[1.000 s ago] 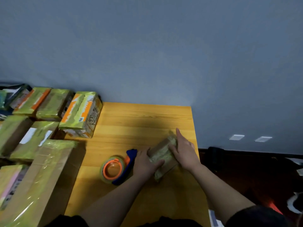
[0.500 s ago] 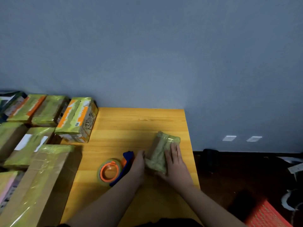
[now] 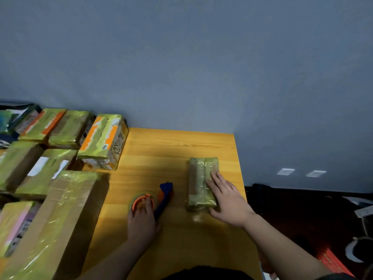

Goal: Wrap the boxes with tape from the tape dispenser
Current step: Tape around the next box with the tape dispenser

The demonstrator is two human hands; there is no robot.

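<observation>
Wooden table [image 3: 177, 150] against blue wall. At nine o'clock, stack of wrapped boxes [image 3: 60, 154]. At three o'clock, small taped box [image 3: 201, 182], lying flat, under right hand [image 3: 228, 201], fingers straight, pressing. At six o'clock, tape dispenser [image 3: 153, 199], touched by left hand [image 3: 141, 221]; grip impossible to tell.

— What's behind the table?
— A plain blue-grey wall [image 3: 201, 57], evenly dim, filling most of the view. Two white wall plates [image 3: 300, 172] sit low on it, side by side.
— And the table?
— A yellow wooden table [image 3: 171, 150], pushed against the wall. Dark floor [image 3: 302, 209] shows at its right.
</observation>
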